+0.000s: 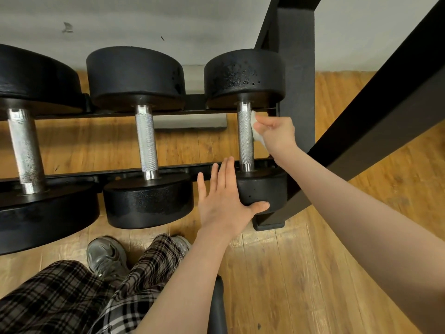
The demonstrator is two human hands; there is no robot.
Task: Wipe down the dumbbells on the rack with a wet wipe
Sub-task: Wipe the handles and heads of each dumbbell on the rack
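Three black dumbbells with steel handles lie across the two black rails of the rack [183, 168]. My right hand [275, 132] is closed on a small white wet wipe [254, 127], pressed against the right side of the knurled handle of the rightmost dumbbell [245, 138]. My left hand [225, 201] lies flat with fingers spread against the near head of that dumbbell, thumb under its rim. The middle dumbbell [146, 141] and the larger left dumbbell [24, 150] sit untouched.
A thick black rack post [297, 88] stands right behind the rightmost dumbbell, and a slanted black beam [385, 97] crosses above my right forearm. Wooden floor lies below. My plaid trouser legs and grey shoes [106, 256] are at the lower left.
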